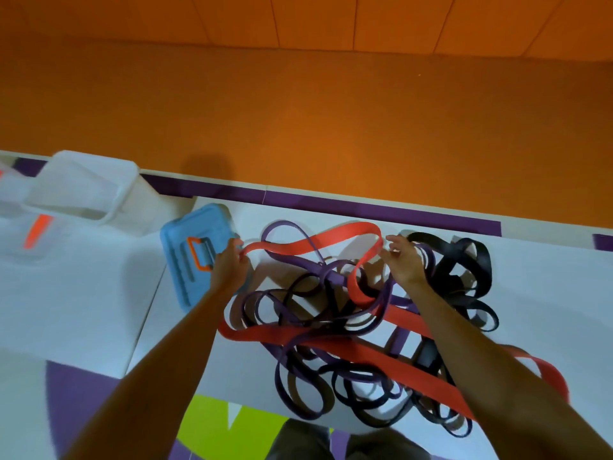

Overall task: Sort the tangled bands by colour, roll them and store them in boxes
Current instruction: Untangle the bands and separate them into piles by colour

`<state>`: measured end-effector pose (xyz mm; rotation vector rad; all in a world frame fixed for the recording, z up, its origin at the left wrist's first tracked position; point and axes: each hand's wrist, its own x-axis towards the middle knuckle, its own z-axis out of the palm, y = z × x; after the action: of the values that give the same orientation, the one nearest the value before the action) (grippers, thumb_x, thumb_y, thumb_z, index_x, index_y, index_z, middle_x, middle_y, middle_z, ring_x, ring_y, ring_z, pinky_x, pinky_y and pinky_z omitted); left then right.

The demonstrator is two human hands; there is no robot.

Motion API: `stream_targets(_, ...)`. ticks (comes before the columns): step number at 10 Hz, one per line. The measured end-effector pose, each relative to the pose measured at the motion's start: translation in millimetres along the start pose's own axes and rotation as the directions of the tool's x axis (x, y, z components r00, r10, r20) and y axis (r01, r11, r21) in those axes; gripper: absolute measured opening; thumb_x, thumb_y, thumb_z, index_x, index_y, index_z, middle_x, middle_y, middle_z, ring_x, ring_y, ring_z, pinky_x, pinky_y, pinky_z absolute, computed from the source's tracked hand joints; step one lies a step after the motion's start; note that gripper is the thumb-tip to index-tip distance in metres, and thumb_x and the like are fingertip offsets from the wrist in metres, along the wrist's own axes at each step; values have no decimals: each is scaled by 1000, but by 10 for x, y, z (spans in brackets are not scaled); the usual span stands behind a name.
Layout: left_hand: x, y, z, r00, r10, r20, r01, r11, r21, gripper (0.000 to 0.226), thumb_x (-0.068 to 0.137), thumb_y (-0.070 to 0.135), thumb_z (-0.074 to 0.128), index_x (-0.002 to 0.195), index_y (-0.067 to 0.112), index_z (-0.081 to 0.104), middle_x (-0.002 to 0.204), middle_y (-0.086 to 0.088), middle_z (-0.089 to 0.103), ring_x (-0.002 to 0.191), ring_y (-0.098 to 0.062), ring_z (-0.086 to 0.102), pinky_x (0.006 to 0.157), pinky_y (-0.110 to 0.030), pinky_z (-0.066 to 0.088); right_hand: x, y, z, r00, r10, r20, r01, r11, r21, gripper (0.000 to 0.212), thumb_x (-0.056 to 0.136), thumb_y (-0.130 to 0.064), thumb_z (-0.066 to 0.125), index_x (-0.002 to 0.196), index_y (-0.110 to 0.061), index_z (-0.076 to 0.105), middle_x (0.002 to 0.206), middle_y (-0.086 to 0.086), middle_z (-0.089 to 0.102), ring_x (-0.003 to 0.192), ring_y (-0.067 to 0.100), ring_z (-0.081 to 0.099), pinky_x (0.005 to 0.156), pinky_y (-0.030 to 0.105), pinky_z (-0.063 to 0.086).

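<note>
Hands (229, 263) (403, 260) stretching red band (318, 240) (tangled pile)

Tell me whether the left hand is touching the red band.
Touching. The head view shows the left hand with its fingers closed on the end of the red band, no gap between them.

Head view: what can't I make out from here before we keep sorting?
- White boxes: motion-blurred, partly cut by the left edge; contents unclear.
- Right hand: whether it pinches the red band is unclear.
- Band pile: overlaps and both forearms hide the count.
- Blue lid: left hand covers its corner.
</note>
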<state>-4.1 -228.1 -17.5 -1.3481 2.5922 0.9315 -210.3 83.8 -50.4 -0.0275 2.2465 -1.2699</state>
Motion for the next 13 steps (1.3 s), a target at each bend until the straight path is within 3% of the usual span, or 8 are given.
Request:
stream_targets(2, -26, 72, 49, 996, 74, 48, -79, 990, 113, 43, 101, 8, 58, 144, 2, 52, 137, -25, 56, 128, -43, 53, 104, -52, 45, -478, 163, 106, 971, -233, 61, 241, 933, -269, 26, 101, -39, 68, 116, -18, 66, 115, 5, 66, 108, 25, 65, 92, 44, 54)
stream_targets(3, -154, 92, 109, 967, 242, 73, -253, 934, 251, 43, 101, 9, 59, 143, 3, 55, 146, -21, 52, 135, -39, 48, 109, -52, 43, -706, 284, 183, 935, -212, 285, 340, 768, -543, 52, 91, -65, 68, 122, -24, 62, 119, -3, 63, 114, 18, 59, 96, 45, 51)
stream_targets(4, -273, 114, 172, 905, 360, 228, -407, 889, 211, 34, 101, 8, 59, 134, 7, 62, 137, -15, 62, 126, -34, 57, 105, -45, 47, -785, 409, 176, 925, -212, 316, 380, 574, -726, 44, 96, -54, 66, 123, -19, 65, 130, 2, 67, 121, 28, 63, 99, 51, 52)
stream_targets(6, -492, 100, 264, 859, 144, 492, -313, 907, 282, 30, 104, 29, 60, 131, 15, 63, 129, -10, 67, 119, -29, 64, 102, -41, 51, -831, 305, -3, 985, -172, 32, 129, 589, -797, 34, 105, -32, 56, 131, -9, 57, 103, 15, 75, 90, 40, 76, 70, 44, 59)
stream_targets(8, -512, 55, 239, 829, 180, 530, -353, 903, 246, 26, 105, 29, 62, 127, 18, 70, 128, -5, 70, 118, -23, 65, 104, -35, 50, -832, 389, -130, 983, -47, -177, -96, 688, -719, 49, 97, -22, 69, 135, -12, 40, 109, 16, 73, 95, 42, 74, 75, 46, 59)
stream_targets(10, -494, -64, 161, 920, 146, 364, -153, 988, -8, 26, 110, 17, 52, 127, 3, 65, 118, -18, 70, 102, -32, 69, 88, -34, 54, -921, 190, 91, 971, -196, -140, 11, 617, -787, 60, 93, -34, 76, 140, -15, 44, 112, 12, 69, 97, 37, 73, 73, 46, 63)
stream_targets(12, -450, -201, -53, 957, -170, 235, 268, 829, -492, 15, 109, 15, 43, 119, 7, 51, 97, -16, 63, 93, -47, 74, 86, -61, 62, -952, -11, 472, 951, -282, 130, 251, 449, -858, 47, 96, 1, 57, 140, -14, 56, 124, 11, 63, 115, 33, 64, 89, 43, 59)
stream_targets(13, -455, -267, -167, 955, -196, 223, 291, 765, -574, 15, 109, 14, 43, 119, 5, 50, 88, -13, 62, 78, -38, 74, 85, -59, 63, -1000, -12, 637, 911, -298, 285, 405, 515, -755, 36, 98, -1, 57, 131, -13, 67, 128, 10, 61, 117, 31, 60, 95, 43, 53)
